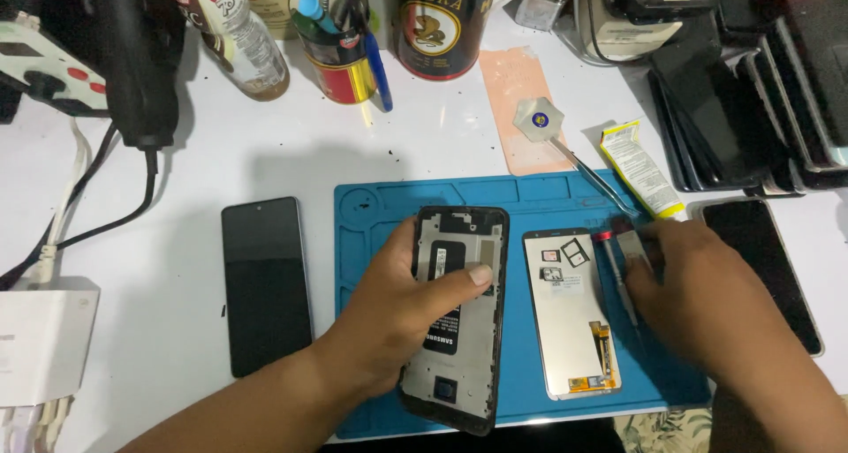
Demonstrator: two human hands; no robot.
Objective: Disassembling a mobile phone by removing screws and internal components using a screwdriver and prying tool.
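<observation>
Two phones (pixel 265 285) (pixel 767 268) (dark screens) flanking blue mat (pixel 530 197).

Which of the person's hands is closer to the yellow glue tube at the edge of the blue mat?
Right. The right hand lies just below the yellow glue tube, beside a red-tipped screwdriver. The left hand is farther left, holding the phone frame.

Yellow glue tube (pixel 642 168) above mat, dark phone screen (pixel 265 283) left of it
</observation>
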